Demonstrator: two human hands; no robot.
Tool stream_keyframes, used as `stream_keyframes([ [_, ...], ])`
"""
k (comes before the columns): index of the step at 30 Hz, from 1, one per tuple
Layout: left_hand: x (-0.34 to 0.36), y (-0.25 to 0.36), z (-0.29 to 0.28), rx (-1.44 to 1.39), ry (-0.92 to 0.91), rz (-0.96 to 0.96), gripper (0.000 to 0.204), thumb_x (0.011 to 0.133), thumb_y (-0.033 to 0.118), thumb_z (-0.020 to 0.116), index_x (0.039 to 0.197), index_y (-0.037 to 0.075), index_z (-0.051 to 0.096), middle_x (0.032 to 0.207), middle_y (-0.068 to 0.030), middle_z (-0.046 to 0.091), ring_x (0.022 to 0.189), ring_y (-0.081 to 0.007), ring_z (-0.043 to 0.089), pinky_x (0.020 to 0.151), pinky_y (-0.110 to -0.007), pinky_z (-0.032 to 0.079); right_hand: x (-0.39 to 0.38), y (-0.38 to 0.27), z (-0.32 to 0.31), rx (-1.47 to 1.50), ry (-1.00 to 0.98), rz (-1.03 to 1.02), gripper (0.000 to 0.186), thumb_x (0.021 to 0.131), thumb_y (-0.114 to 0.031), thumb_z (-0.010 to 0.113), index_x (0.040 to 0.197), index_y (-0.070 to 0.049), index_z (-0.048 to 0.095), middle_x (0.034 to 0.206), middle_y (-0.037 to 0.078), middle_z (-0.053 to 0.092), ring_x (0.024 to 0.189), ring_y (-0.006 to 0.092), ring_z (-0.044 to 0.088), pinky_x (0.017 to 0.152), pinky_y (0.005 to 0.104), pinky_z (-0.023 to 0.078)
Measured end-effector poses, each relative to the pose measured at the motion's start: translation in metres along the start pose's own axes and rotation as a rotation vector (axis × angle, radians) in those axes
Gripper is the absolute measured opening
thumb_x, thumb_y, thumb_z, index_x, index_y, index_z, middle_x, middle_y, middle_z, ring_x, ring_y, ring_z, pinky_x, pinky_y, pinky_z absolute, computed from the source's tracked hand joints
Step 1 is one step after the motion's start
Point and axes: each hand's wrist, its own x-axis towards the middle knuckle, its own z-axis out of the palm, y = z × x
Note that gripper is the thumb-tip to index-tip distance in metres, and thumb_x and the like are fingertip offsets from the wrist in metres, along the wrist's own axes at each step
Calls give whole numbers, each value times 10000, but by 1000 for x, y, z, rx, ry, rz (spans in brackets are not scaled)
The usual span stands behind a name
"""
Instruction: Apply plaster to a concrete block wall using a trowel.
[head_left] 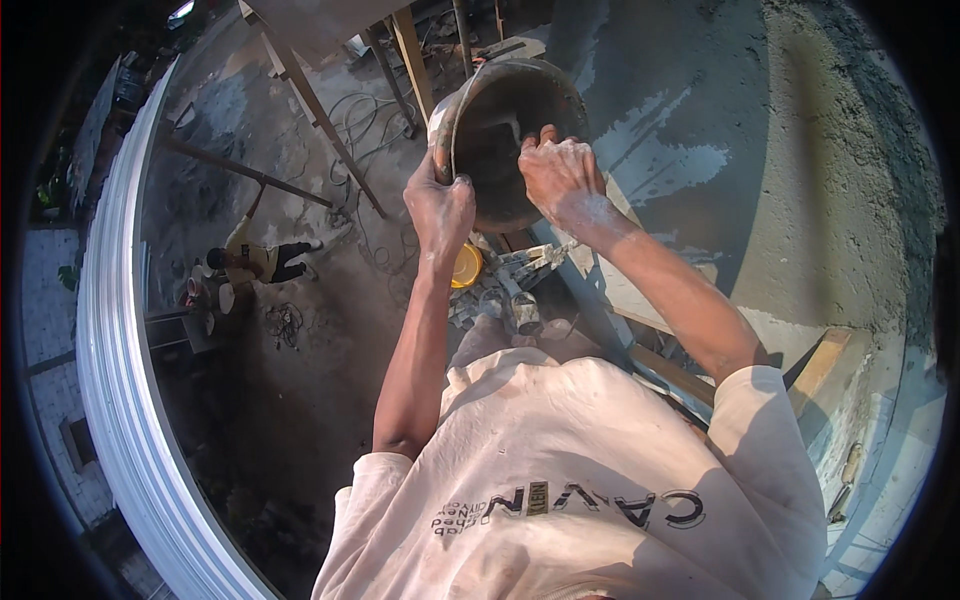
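Step (est.): working inside bucket [482, 155], ahead of torso [590, 450], nr. grey wall [690, 130]. L hand [440, 215] grips rim; R hand [565, 180] curled at mouth, held item can't tell. Next prob. req. firm L grip.

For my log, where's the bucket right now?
The bucket is top centre in the head view, left hand gripping its rim, right hand at its mouth.

Tilted, dark round bucket [490, 112], grey-smeared inside
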Motion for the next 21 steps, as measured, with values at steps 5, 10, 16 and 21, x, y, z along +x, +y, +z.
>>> stream_keyframes([
  [5, -7, 1, 21, -135, 116, 74, 403, 877, -64, 541, 1246, -28, 697, 798, 35, 621, 668, -41, 514, 611, -241, 450, -12, 9, 8, 68, -145, 150, 150, 958, -101, 611, 958, -59, 756, 965, 135, 764, 905, 332, 774, 747, 436, 612],
  [10, -9, 1, 18, -108, 87, 42, 357, 884, -65, 548, 1208, -33, 693, 790, 47, 604, 662, -33, 498, 593, -233, 429, -9, 13, -1, 145, -149, 156, 133, 935, -138, 657, 1009, -86, 754, 1006, 133, 764, 1005, 335, 757, 844, 452, 594],
  [16, -18, -16, 22, -62, 101, 30, 372, 885, -62, 551, 1234, -47, 678, 834, 33, 625, 653, -33, 479, 562, -235, 415, -9, 12, -17, 51, -76, -30, 140, 927, -133, 684, 1030, -86, 766, 969, 111, 786, 990, 283, 777, 799, 411, 613],
  [21, -25, -10, 24, -200, 57, 140, 656, 838, -91, 527, 1490, -37, 575, 1527, -179, 607, 1307, -163, 615, 1081, -292, 466, 21, 47, -11, 71, -174, 126, 238, 964, -245, 656, 1061, -46, 742, 956, 137, 788, 819, 277, 782, 666, 428, 605],
])
